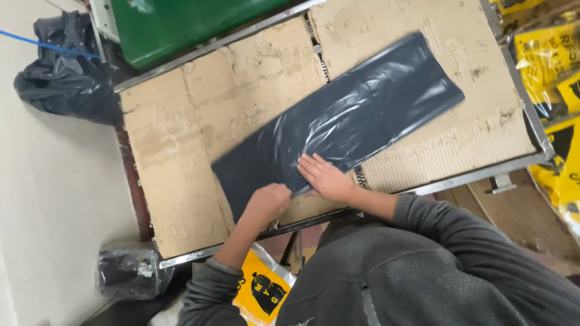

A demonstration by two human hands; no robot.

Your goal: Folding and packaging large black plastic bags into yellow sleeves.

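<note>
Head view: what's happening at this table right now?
A person in a grey fleece works a long, flat, dark grey plastic bag lying diagonally on a metal-framed table topped with worn brown cardboard. The right hand presses flat on the bag's near end, while the left hand is curled at its lower edge beside it. Yellow printed bags are stacked at the right.

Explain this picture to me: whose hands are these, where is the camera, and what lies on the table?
There is no machine here. The single picture comes from a camera on a person's head, looking down at their own arms in grey sleeves. The table is metal-framed and covered with worn cardboard. A long black plastic bag lies flat across it. The left hand is curled at the bag's near edge; whether it grips the bag I cannot tell. The right hand presses flat on it. Yellow bags lie to the right.
</note>
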